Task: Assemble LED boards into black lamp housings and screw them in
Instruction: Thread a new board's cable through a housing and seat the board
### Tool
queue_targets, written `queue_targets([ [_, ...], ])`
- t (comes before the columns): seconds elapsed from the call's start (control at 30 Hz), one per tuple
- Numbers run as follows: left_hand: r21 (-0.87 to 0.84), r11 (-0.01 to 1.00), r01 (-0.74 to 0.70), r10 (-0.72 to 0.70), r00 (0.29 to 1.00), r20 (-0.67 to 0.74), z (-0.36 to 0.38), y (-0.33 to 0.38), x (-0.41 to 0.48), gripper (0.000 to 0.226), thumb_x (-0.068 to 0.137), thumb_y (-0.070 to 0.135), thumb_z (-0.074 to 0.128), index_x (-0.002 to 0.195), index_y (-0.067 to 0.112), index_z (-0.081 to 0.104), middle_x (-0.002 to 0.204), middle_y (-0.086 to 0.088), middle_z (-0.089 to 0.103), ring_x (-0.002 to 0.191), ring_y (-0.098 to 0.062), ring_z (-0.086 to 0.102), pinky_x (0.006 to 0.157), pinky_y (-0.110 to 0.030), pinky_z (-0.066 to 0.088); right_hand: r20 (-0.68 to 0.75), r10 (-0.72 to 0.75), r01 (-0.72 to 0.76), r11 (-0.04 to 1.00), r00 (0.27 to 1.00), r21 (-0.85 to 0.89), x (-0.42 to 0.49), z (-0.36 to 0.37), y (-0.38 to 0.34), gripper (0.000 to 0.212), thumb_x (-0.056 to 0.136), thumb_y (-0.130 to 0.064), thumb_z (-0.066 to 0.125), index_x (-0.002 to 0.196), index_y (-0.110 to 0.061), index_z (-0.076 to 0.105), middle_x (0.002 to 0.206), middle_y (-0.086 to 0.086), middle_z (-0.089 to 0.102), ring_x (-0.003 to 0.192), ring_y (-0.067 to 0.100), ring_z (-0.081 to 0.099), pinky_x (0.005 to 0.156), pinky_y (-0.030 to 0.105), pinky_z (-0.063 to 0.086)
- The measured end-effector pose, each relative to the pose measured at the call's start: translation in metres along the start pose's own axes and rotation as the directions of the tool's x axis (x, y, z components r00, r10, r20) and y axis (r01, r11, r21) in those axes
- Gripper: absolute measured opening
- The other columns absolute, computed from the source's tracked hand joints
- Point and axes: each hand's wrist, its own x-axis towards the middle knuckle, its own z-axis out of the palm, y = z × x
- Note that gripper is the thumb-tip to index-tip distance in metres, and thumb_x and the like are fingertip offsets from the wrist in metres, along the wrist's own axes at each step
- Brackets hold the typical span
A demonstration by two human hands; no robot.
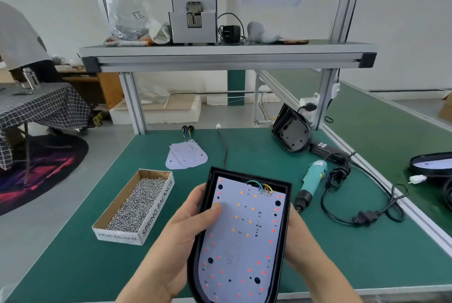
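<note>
At the left of the green worktop [97, 266] an open box [133, 204] holds loose screws [137, 201]. Spare boards [187, 155] lie well beyond it.

The left hand [193, 224] grips the left wall of the housing [249, 175], and its thumb [215, 209] presses on the board [244, 236]. The housing is held tilted above the near edge of the worktop, and the board lies inside its rim with the looped wires [260, 186] at the far end. The right hand [300, 241] supports the right wall. Its fingers are behind the housing, so I cannot tell how they hold it. The driver [310, 180] lies just right of the housing, with its cord coiled beside it. Another housing [292, 131] leans by the frame post.

The step in hand looks like seating the board before any screw goes in. To do it well:

- Press the board flat all round, not only at the thumb.
- Check that each large hole [277, 203] sits over its post.
- Keep the wires tucked inside the rim so they are not pinched.
- Set the housing flat on the worktop, since driving screws into it in mid-air risks a slip.
- Start every screw loosely, then tighten them all.
</note>
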Motion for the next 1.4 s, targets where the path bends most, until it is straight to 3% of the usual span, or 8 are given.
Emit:
queue_targets([
  [0.13,0.009,1.0,-0.002,0.003,0.997,-0.079,0.001,0.004,-0.005,0.039,0.08,0.021,0.071,0.119,0.016,0.069,0.122,-0.02,0.069,0.101,-0.038,0.071,0.074,-0.042,0.059,0.046,0.043,-0.047,0.995,0.998,0.088,0.003,0.009,0.006,0.025,0.072,-0.028,0.062,0.084,-0.045,0.077,0.082,-0.017,0.073,0.074,-0.002,0.062,0.069,0.019,0.052],
  [0.3,0.036,0.999,-0.019,0.024,0.99,-0.141,0.008,-0.001,-0.006,0.035,0.078,0.016,0.072,0.113,0.013,0.071,0.117,-0.023,0.07,0.094,-0.038,0.072,0.072,-0.042,0.059,0.023,0.14,-0.142,0.969,0.99,0.203,-0.004,0.011,0.008,0.035,0.084,-0.002,0.064,0.067,-0.029,0.076,0.067,-0.009,0.065,0.056,0.002,0.054,0.056,0.015,0.047],
  [0.5,0.152,0.988,0.011,0.001,0.997,-0.076,0.008,0.012,-0.002,0.037,0.075,0.011,0.077,0.112,0.011,0.067,0.113,-0.023,0.07,0.092,-0.04,0.071,0.078,-0.048,0.059,0.068,0.228,-0.237,0.948,0.971,0.212,-0.02,0.0,0.015,0.041,0.075,-0.012,0.062,0.113,-0.019,0.076,0.106,-0.003,0.078,0.096,0.012,0.074,0.075,0.025,0.058],
  [0.73,0.2,0.98,0.011,-0.001,0.999,-0.052,0.012,0.013,0.001,0.04,0.073,0.012,0.082,0.11,0.009,0.066,0.114,-0.024,0.07,0.095,-0.04,0.07,0.084,-0.053,0.058,0.065,0.206,-0.216,0.918,0.976,0.332,-0.024,0.002,0.012,0.037,0.069,-0.015,0.061,0.084,-0.041,0.081,0.094,-0.003,0.079,0.084,0.009,0.075,0.066,0.021,0.057],
  [0.93,0.172,0.983,-0.062,0.077,0.993,-0.085,0.006,0.018,0.002,0.038,0.075,0.006,0.075,0.111,0.008,0.066,0.113,-0.025,0.07,0.093,-0.041,0.07,0.078,-0.05,0.059,0.076,0.237,-0.237,0.787,0.969,0.57,-0.025,0.001,0.013,0.052,0.1,-0.045,0.043,0.127,-0.009,0.069,0.141,0.021,0.057,0.129,0.033,0.058,0.107,0.046,0.045],
  [1.13,0.182,0.98,-0.077,0.092,0.993,-0.076,-0.002,0.025,0.009,0.035,0.073,0.008,0.077,0.106,0.013,0.069,0.111,-0.018,0.073,0.092,-0.034,0.072,0.075,-0.041,0.06,-0.062,0.013,-0.012,1.0,0.998,0.014,-0.022,0.009,0.001,0.056,0.092,-0.068,0.047,0.12,-0.026,0.071,0.122,-0.012,0.071,0.12,0.004,0.06,0.102,0.015,0.04],
  [1.3,0.272,0.961,-0.044,0.045,0.999,0.003,-0.011,0.037,0.018,0.033,0.065,0.009,0.084,0.088,0.021,0.064,0.083,-0.006,0.06,0.075,-0.019,0.058,0.066,-0.024,0.048,-0.08,-0.216,0.183,0.937,0.973,-0.299,-0.016,0.013,-0.009,0.055,0.098,-0.056,0.035,0.102,-0.01,0.065,0.093,0.01,0.063,0.088,0.029,0.058,0.082,0.046,0.049],
  [1.4,0.385,0.916,-0.113,0.081,0.992,0.096,-0.017,0.045,0.023,0.029,0.066,0.005,0.083,0.08,0.018,0.061,0.081,-0.007,0.06,0.073,-0.018,0.055,0.063,-0.02,0.045,-0.005,-0.248,0.224,0.883,0.969,-0.412,-0.014,0.011,-0.015,0.069,0.096,-0.066,0.036,0.1,-0.005,0.068,0.098,0.005,0.058,0.094,0.025,0.052,0.089,0.043,0.046],
])
